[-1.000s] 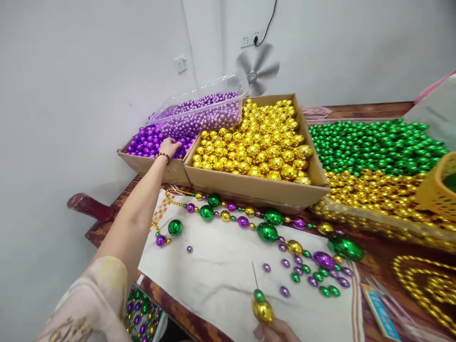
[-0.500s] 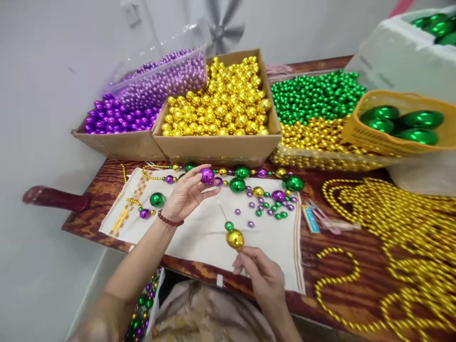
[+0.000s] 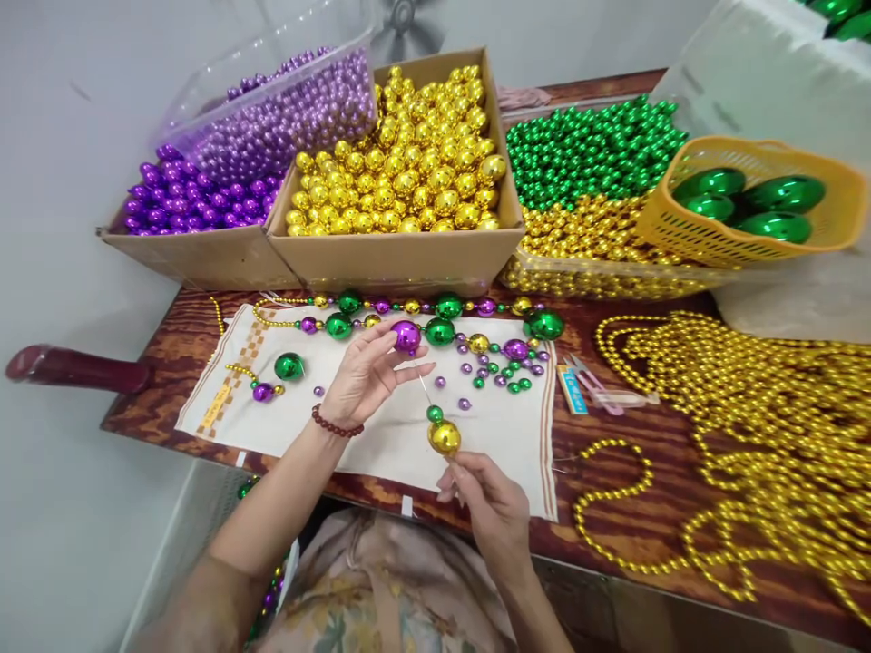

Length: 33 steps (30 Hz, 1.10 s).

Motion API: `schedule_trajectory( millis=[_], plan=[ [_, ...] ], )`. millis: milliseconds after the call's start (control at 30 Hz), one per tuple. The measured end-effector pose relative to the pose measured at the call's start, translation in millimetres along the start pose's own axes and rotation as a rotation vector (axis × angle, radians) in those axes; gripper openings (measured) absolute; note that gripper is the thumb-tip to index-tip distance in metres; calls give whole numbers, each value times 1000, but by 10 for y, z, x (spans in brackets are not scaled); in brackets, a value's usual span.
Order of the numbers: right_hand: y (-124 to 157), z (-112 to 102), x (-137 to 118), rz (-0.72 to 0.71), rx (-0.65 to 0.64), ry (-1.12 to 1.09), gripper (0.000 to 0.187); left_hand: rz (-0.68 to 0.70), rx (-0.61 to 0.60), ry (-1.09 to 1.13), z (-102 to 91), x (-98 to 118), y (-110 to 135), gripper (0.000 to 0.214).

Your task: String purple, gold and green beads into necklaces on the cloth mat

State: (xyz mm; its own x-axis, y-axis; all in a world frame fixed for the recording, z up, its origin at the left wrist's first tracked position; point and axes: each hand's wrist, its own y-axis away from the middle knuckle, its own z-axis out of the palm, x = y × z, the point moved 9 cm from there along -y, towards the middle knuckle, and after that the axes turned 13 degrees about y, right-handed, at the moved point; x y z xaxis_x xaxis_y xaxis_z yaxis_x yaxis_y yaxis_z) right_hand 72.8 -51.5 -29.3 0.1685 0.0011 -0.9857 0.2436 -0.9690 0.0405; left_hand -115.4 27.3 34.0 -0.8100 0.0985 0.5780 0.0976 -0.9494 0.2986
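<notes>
One purple bead (image 3: 406, 336) is up over the white cloth (image 3: 391, 458) on my remote feed, held in the half-curled fingers of my left hand (image 3: 367, 374), near the needle (image 3: 425, 392) tip. My right hand (image 3: 495, 503) has its fingertips pinched on a gold bead (image 3: 445, 437), green bead (image 3: 435, 414) just above. Cardboard box (image 3: 395, 258) behind.

Holding a purple bead (image 3: 406, 336) in the left grip (image 3: 360, 376), just beside a needle (image 3: 425, 389); holding a gold bead (image 3: 445, 438), with a green bead (image 3: 435, 414) above, in the right grip (image 3: 494, 508). Facing a box (image 3: 395, 256) on the surface (image 3: 153, 404).
</notes>
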Motion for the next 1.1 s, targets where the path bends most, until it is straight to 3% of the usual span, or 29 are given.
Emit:
schedule_trajectory(
  millis=[367, 700, 900, 1100],
  plan=[
    [37, 29, 140, 89, 27, -86, 13, -9, -53, 28, 55, -49, 42, 26],
    [3, 135, 200, 50, 161, -138, 16, 138, -145, -97, 272, -199, 306, 33],
    [-7, 122, 165, 16, 134, -157, 17, 135, -176, -123, 310, -205, 331, 32],
    [-3, 240, 205, 128, 53, -264, 15, 130, -150, -140, 235, -227, 313, 33]
  ],
)
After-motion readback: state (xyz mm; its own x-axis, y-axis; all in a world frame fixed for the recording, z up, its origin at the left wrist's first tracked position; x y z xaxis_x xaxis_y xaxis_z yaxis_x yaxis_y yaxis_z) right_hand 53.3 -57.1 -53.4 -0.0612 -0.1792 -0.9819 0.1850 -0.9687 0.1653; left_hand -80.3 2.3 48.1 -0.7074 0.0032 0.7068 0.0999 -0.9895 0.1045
